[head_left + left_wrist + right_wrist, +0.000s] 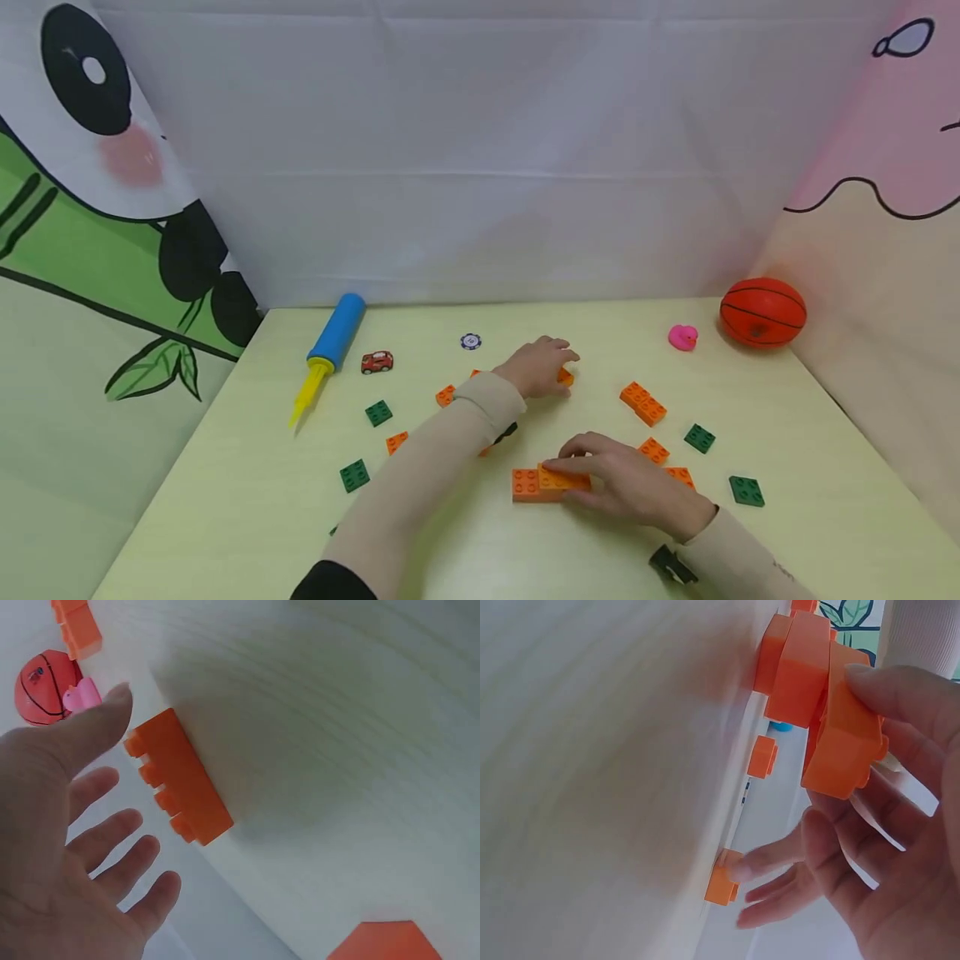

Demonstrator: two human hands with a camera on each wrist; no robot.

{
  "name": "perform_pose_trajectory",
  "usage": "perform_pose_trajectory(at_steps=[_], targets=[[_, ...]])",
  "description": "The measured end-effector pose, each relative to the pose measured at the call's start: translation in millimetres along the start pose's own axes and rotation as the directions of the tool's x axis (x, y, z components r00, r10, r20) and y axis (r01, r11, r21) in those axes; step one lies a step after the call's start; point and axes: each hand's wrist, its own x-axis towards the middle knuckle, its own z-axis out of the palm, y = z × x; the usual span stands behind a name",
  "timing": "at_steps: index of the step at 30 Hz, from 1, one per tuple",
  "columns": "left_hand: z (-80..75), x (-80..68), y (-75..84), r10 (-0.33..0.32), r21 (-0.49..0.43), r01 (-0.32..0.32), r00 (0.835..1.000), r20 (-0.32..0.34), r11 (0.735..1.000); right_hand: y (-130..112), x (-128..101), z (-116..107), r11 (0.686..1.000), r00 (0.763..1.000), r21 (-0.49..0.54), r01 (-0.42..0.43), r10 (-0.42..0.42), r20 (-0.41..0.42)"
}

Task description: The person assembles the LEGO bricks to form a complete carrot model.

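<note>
Head view hides the left hand (538,367) grip; wrist view shows fingers (112,847) spread beside an orange brick (180,780). Right hand (626,487) pinches the stacked bricks (551,482).

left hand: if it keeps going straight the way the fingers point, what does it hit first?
Most likely the orange brick right at the left hand; its open fingers sit just short of it in the wrist view. Past that, bare table; depth is unclear.

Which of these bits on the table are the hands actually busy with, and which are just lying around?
In use:
right hand pinching the stacked orange plastic building bricks
left hand open over a single orange plastic brick

Lying about:
blue and yellow hand pump
small red toy car
pink rubber duck
orange toy basketball
green plastic bricks
</note>
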Motion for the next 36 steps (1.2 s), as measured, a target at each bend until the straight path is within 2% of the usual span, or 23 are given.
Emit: perform_pose_trajectory(at_steps=[6, 14, 20, 25, 31, 36], targets=[[7.5, -3.3, -3.1, -0.027, -0.016, 0.029, 0.997, 0.067, 0.999, -4.5, 1.9, 2.5, 1.000, 1.000, 0.014, -0.010, 0.010, 0.004], [8.0, -10.3, -4.9, -0.021, 0.061, 0.019, 0.999, 0.037, 0.998, -6.3, 3.6, 4.8, 1.000, 1.000, 0.017, -0.016, 0.016, 0.010], [5.2, -24.9, -2.1, 0.001, 0.026, -0.002, 0.999, 0.039, 1.000, -5.1, 2.7, 4.6, 1.000, 1.000, 0.005, 0.004, -0.004, -0.018], [1.5, -60.6, 0.0, 0.024, -0.033, -0.023, 1.000, 0.007, 0.999, -5.5, 2.3, 2.9, 1.000, 1.000, 0.003, -0.015, 0.015, 0.000], [2.1, -121.2, -3.6, -0.001, -0.157, -0.017, 0.993, -0.117, 0.988, -6.1, 2.3, 0.9, 0.999, 0.999, -0.007, -0.042, 0.042, 0.014], [9.9, -158.4, 2.2, 0.038, -0.196, -0.078, 0.979, -0.201, 0.978, -5.7, 0.3, -0.8, 0.998, 0.997, -0.014, -0.067, 0.068, 0.027]])
